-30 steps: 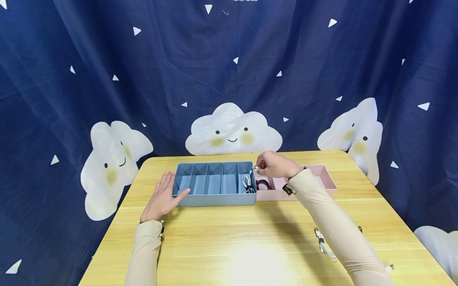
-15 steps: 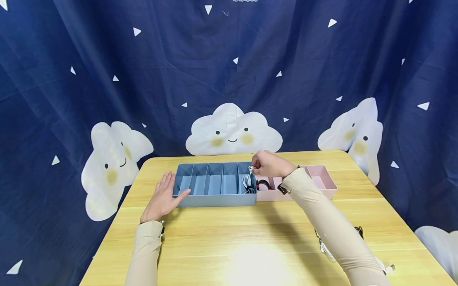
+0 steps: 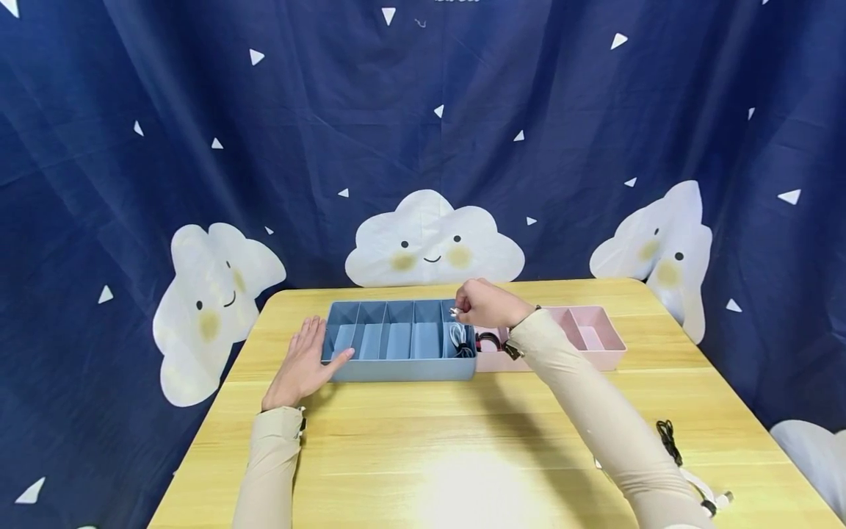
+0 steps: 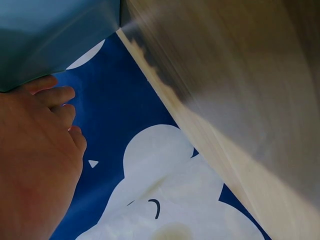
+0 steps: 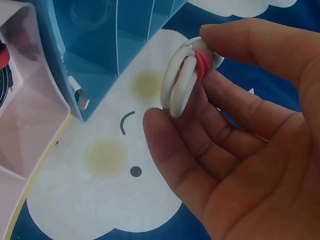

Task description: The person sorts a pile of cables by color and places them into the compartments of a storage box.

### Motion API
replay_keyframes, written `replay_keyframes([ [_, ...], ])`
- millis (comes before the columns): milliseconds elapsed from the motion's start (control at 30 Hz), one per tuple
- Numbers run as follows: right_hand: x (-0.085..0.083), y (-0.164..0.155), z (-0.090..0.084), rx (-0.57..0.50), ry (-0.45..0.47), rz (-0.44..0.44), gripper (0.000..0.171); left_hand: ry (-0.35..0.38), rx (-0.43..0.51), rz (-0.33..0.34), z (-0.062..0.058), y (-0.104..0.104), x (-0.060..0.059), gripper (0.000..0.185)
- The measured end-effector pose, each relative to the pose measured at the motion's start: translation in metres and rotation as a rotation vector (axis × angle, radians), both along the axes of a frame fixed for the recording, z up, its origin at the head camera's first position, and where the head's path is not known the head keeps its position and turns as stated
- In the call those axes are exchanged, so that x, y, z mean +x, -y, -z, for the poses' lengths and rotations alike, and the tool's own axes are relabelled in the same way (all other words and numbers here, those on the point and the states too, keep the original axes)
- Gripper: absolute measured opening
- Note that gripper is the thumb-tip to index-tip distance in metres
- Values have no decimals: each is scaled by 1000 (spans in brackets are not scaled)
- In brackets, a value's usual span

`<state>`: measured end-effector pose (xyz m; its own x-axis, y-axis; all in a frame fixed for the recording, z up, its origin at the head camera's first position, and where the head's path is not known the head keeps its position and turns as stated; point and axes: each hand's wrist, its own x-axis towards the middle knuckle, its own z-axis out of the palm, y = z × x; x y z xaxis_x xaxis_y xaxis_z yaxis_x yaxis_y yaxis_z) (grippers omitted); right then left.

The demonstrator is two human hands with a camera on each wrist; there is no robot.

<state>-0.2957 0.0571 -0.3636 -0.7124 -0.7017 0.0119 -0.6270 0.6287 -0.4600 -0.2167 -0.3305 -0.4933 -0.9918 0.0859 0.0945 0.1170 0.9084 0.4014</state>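
Note:
A blue tray (image 3: 396, 360) with several dividers stands mid-table, and a pink tray (image 3: 604, 356) touches its right end. My left hand (image 3: 311, 351) lies flat on the table, fingers straight against the blue tray's left end (image 4: 50, 35). My right hand (image 3: 460, 311) hovers over the blue tray's rightmost compartment. It pinches a small white coiled cable (image 5: 182, 82) bound with a red tie between thumb and fingers. A white cable (image 3: 457, 336) lies in that compartment. A black and red cable (image 3: 487, 340) sits in the pink tray's left section.
A black cable (image 3: 670, 437) and a white cable (image 3: 702, 491) lie loose on the wooden table (image 3: 463, 441) near its front right corner. A dark blue curtain with cloud faces (image 3: 432, 246) hangs behind the table.
My right hand has carried the white coiled cable leftward, from over the pink tray's left end to over the blue tray's rightmost compartment. The left hand has stayed put.

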Motion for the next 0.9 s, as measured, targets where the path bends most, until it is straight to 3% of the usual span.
replay_keyframes([
  [233,1,9,1,-7,26,-10,19,-1,8,-7,1,0,-1,110],
  [467,-1,18,5,-18,35,-35,31,6,2,-4,1,0,-1,110],
  [900,-4,32,13,-14,-33,-71,41,21,6,-5,0,0,-2,111],
])
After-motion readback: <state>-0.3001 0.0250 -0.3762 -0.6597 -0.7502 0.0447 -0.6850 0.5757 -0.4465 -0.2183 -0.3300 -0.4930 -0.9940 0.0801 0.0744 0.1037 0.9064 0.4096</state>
